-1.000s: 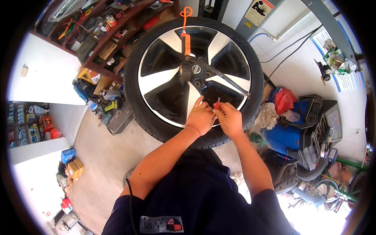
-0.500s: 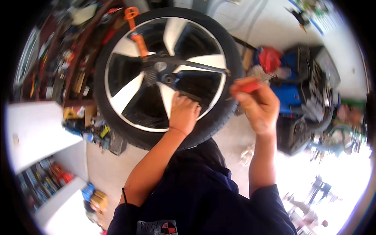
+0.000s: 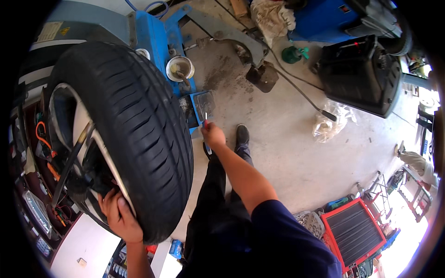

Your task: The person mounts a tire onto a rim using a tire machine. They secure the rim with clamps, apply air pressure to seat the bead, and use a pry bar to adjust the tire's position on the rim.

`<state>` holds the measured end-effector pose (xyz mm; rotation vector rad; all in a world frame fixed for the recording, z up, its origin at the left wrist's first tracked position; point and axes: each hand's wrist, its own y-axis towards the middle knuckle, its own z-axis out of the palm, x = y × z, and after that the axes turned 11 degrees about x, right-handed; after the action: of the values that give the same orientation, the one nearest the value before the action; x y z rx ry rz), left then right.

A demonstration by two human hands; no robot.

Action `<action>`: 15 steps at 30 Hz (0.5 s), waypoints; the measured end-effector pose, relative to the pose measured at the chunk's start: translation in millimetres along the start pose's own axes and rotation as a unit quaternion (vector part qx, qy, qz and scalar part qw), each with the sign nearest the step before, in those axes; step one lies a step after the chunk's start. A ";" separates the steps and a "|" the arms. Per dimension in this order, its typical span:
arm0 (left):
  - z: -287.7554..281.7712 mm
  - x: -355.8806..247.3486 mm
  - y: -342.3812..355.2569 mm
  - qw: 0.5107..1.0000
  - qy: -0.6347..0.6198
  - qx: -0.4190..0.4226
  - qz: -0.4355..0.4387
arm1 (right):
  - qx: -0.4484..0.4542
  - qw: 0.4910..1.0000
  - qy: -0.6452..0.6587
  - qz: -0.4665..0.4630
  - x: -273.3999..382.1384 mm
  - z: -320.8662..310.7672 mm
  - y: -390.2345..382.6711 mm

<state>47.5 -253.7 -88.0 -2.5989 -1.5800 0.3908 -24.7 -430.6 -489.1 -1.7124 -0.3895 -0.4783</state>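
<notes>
My left hand [image 3: 118,215] grips the rim [image 3: 81,113] of the tire-mounted wheel [image 3: 139,120] at left, fingers curled inside its edge. My right hand [image 3: 213,136] is closed on a small red-handled tool [image 3: 206,122] with a thin metal shank, held beside the tread over a blue tray [image 3: 191,129]. A clear lid or container [image 3: 205,103] sits at the tray. An open tin [image 3: 180,67] with something sticking out stands on blue machinery [image 3: 150,32] above it. A black bar [image 3: 67,167] lies across the wheel face, with an orange-handled tool [image 3: 53,172] behind.
A black machine [image 3: 357,78], a blue unit [image 3: 320,21], a long rod [image 3: 306,98] and crumpled plastic [image 3: 333,125] are on the right. A red-framed cart [image 3: 352,231] stands lower right. Another person's leg [image 3: 412,160] shows at the far right edge. Shelves [image 3: 32,194] crowd the left.
The view has swung toward the floor and machinery, putting the wheel at left. My right hand has left the wheel face with the red tool; my left hand stays on the wheel.
</notes>
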 end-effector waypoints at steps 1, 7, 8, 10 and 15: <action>-1.2 -2.7 0.5 1.000 0.009 0.007 -0.011 | -0.028 0.999 0.007 -0.030 8.4 12.6 10.3; 13.6 2.9 -0.1 0.999 0.010 -0.013 -0.046 | -0.073 0.991 -0.041 -0.108 45.5 31.8 48.1; 10.2 -0.4 -2.9 0.999 0.012 0.003 -0.053 | -0.081 0.990 -0.031 -0.115 45.9 34.0 40.3; 6.6 -1.6 -4.5 0.998 0.010 0.022 -0.057 | -0.069 0.990 0.042 -0.114 42.4 24.5 41.0; 6.2 -7.2 -1.8 0.998 -0.005 0.013 -0.055 | -0.155 0.969 0.061 -0.181 105.9 -34.1 104.5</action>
<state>41.2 -259.6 -92.4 -2.4808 -1.7012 0.4140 115.5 -484.4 -516.9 -1.9067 -0.5639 -0.9482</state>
